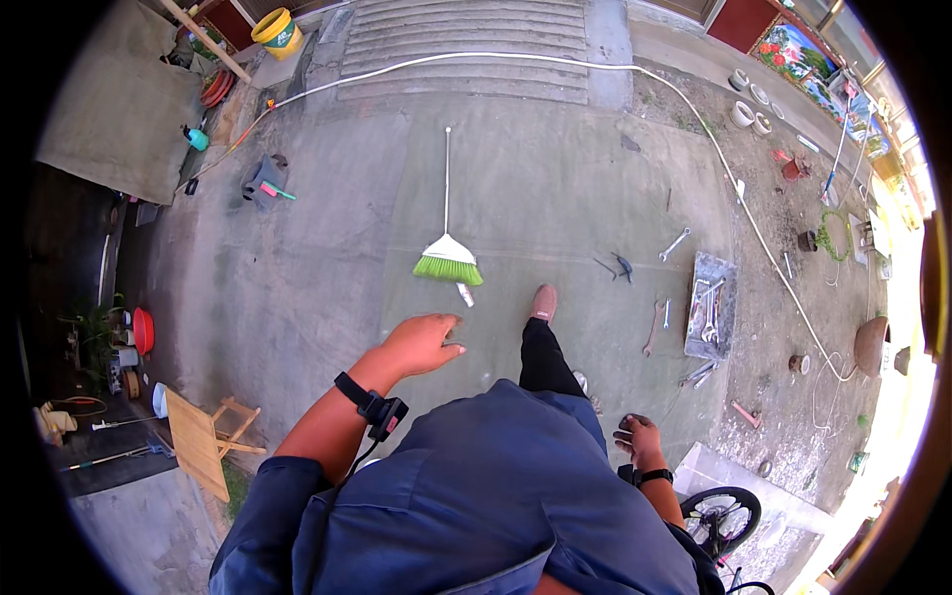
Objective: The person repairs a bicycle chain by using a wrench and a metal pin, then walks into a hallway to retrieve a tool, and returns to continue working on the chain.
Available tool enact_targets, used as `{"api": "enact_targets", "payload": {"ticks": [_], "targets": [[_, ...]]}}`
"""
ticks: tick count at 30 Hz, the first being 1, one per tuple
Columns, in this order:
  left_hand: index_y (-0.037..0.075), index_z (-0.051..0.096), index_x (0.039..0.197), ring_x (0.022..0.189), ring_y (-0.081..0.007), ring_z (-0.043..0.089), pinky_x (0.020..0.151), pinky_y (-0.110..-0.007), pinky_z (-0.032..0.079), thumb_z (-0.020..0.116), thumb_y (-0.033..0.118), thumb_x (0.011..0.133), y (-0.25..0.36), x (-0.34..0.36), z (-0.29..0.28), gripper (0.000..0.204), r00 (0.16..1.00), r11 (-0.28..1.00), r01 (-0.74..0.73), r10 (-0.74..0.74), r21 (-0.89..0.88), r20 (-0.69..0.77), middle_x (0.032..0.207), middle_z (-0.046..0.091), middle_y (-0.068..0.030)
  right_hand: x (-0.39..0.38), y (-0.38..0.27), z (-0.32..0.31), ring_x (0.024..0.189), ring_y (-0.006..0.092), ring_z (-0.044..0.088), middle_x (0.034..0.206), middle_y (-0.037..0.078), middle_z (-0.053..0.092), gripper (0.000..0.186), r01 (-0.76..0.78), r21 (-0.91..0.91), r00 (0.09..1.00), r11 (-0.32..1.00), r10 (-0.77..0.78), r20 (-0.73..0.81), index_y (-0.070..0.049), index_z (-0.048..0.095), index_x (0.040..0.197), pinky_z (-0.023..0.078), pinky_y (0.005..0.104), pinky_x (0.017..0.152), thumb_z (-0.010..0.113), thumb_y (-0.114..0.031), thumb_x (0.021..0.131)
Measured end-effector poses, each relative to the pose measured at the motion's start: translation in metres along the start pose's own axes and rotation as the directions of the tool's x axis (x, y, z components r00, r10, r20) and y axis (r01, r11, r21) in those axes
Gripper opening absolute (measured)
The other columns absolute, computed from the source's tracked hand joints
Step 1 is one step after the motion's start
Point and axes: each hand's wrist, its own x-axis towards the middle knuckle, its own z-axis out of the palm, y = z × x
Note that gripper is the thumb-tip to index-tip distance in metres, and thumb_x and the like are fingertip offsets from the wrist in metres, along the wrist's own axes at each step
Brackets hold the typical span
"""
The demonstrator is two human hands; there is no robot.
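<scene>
My left hand [431, 342] hangs open with loosely bent fingers, wearing nothing but a strap with a black device at the wrist. It is nearest a broom [447, 260] with green bristles and a white handle, lying flat on the concrete, a small pale object [465, 296] beside its head. My right hand [637, 438] is low beside my body, fingers slightly bent and apart, with nothing visible in them. My foot [543, 302] in a pink shoe is forward. To the right lie a tray of wrenches [699, 337], loose wrenches [675, 244] and a dark tool [625, 267].
A long hose [635, 69] loops across the yard before low steps [461, 84]. A wooden folding chair [193, 441] and red basin [143, 330] stand left; a yellow bucket [277, 35] upper left. Several pots [795, 170] line the right; a wheel [729, 526] is lower right.
</scene>
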Motion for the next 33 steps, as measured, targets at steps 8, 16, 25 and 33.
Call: {"api": "enact_targets", "payload": {"ticks": [8,16,25,33], "targets": [[0.0,0.054,0.123,0.093,-0.0309,0.065,0.081,-0.037,0.05,0.066,0.029,0.083,0.013,0.161,-0.142,0.051,0.989,0.981,0.15,-0.151,-0.124,0.002,0.105,0.066,-0.0168,0.102,-0.319,0.067,0.079,0.0233,0.066,0.099,0.01,0.063,0.033,0.134,-0.113,0.989,0.985,-0.126,0.074,-0.007,0.053,0.12,0.054,0.0352,0.064,0.057,-0.023,0.093],[-0.004,0.052,0.124,0.093,-0.0204,0.064,0.083,-0.032,0.051,0.065,0.023,0.088,-0.04,0.366,-0.265,0.047,0.964,0.719,0.218,-0.263,-0.66,0.033,0.103,0.066,-0.0144,0.201,-0.59,0.177,0.083,0.0236,0.066,0.1,0.01,0.064,0.032,0.283,-0.136,0.956,0.949,-0.267,0.122,-0.007,0.053,0.12,0.054,0.0364,0.067,0.057,-0.022,0.092],[-0.003,0.049,0.128,0.101,-0.0268,0.065,0.086,-0.034,0.05,0.067,0.028,0.084,-0.086,0.63,-0.518,0.056,0.942,0.85,0.133,-0.269,-0.51,-0.203,0.114,0.064,-0.0184,0.26,-0.761,0.259,0.077,0.0245,0.066,0.096,0.01,0.062,0.027,0.058,-0.098,0.998,0.994,-0.054,0.04,-0.006,0.053,0.116,0.055,0.0367,0.062,0.055,-0.019,0.093],[-0.005,0.043,0.133,0.116,-0.0285,0.056,0.092,-0.036,0.049,0.068,0.023,0.083,-0.128,0.869,-0.727,0.063,0.74,0.773,-0.109,-0.357,-0.625,-0.57,0.13,0.053,-0.0204,0.382,-1.012,0.364,0.079,0.0259,0.066,0.099,0.011,0.062,0.03,0.06,-0.215,0.996,0.975,-0.043,0.083,-0.006,0.052,0.119,0.055,0.0391,0.065,0.054,-0.02,0.093]]}}
